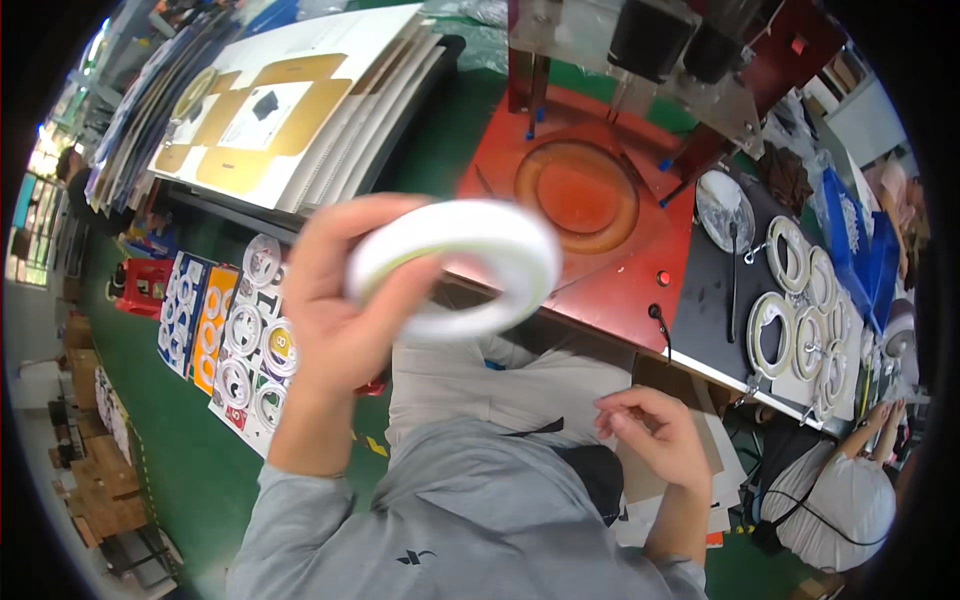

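Observation:
My left hand [345,310] is raised in front of my body, closed around one side of a thick white ring [510,225]. The ring is tilted and slightly blurred, with a thin yellowish-green line along its inner part. My right hand [655,435] hangs above my lap at the right, its fingers loosely bent and apart, with nothing in it. Beyond the ring stands a red machine bed [610,285] carrying an orange-brown round fixture [575,195]. My left hand is nearest to the bed's front left side.
A press head [655,40] with metal rods overhangs the bed. At right, a black tabletop [715,320] bears several pale rings [770,335], a round dish [725,210] and a blue bin [850,230]. Stacked printed sheets [290,100] stand left; another person [835,500] works at far right.

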A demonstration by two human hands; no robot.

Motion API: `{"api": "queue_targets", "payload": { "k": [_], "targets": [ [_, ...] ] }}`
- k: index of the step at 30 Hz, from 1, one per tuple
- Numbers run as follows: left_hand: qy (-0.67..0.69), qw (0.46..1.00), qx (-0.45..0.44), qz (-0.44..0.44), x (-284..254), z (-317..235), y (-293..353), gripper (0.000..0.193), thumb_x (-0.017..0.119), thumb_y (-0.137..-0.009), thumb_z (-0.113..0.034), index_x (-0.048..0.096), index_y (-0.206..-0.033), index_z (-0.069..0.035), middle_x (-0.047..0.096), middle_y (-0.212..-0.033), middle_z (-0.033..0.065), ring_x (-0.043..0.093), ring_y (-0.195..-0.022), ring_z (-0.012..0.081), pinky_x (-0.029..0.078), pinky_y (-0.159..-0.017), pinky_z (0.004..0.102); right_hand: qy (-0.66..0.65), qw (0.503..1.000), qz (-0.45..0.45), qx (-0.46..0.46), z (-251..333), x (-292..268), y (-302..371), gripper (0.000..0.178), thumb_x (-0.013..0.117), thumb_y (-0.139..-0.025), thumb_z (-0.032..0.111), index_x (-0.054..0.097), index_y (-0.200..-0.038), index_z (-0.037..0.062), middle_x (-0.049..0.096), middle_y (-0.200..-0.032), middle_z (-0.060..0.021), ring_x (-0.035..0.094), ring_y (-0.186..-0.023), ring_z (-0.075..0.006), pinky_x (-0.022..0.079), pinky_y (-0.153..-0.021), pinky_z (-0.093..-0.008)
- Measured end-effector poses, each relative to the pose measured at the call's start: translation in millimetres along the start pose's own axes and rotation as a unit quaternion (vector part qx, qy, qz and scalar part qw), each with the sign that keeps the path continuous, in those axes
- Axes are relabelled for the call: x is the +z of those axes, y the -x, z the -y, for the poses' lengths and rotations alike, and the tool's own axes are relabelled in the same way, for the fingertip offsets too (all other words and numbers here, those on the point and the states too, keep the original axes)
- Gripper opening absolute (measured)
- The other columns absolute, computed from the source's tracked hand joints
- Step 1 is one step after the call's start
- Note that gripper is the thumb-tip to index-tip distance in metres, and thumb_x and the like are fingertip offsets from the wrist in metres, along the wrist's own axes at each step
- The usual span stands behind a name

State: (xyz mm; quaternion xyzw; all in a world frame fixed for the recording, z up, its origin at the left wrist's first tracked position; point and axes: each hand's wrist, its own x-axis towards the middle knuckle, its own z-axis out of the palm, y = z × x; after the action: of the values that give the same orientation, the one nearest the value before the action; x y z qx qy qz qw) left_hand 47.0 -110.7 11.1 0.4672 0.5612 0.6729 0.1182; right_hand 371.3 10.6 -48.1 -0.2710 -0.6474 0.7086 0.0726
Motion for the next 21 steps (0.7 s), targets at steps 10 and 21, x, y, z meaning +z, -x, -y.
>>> {"api": "queue_targets", "payload": {
  "k": [10,21],
  "targets": [
    [-0.178,0.96,0.111,0.186,114.1,69.6,-21.6,0.044,0.077,-0.081,-0.005,0.062,-0.122,-0.001,0.059,-0.12,0.0188,0.061,-0.113,0.0391,0.051,-0.097,0.0435,0.063,0.997,-0.044,-0.032,-15.3,43.1,-12.9,0.015,0.062,-0.101,0.003,0.071,-0.111,-0.0036,0.073,-0.095,-0.0092,0.07,-0.085,-0.014,0.056,-0.078,-0.0273],
    [-0.16,0.96,0.13,0.191,125.1,64.0,-26.9,0.036,0.071,-0.084,-0.004,0.062,-0.12,-0.002,0.054,-0.129,0.0223,0.057,-0.12,0.0419,0.049,-0.101,0.0451,0.105,0.994,-0.024,-0.008,-10.7,67.8,-51.0,0.016,0.062,-0.102,0.006,0.071,-0.112,-0.0034,0.072,-0.094,-0.009,0.069,-0.086,-0.0126,0.055,-0.08,-0.0272]
  ]
}}
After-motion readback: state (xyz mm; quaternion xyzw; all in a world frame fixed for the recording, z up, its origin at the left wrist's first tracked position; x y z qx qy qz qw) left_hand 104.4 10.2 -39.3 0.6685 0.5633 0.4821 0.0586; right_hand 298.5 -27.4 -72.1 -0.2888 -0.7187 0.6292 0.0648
